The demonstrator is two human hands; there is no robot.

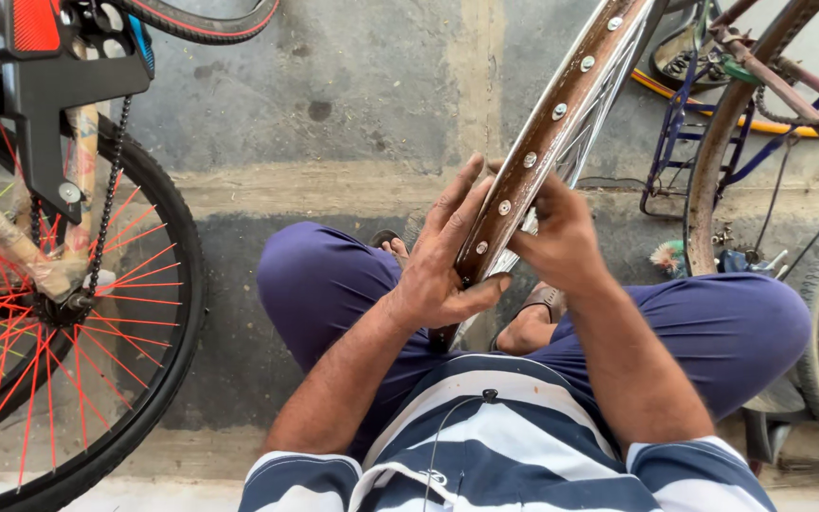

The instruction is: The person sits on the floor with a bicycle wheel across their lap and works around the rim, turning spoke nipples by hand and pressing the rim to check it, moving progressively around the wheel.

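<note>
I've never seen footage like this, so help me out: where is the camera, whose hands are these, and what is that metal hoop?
The single picture comes from a camera worn on a person's head, looking down, so you see their own arms, striped shirt and bent knees in purple trousers. There is no machine; two bare hands do the work. The left hand and the right hand both grip a bare wheel rim, brownish with a row of shiny spoke ends along its inner face, and no tyre on it. It slants up and away from the lap. The ground is concrete floor. At left stands a bicycle wheel with red spokes and a chain; at right, an old rusty bicycle.
</note>
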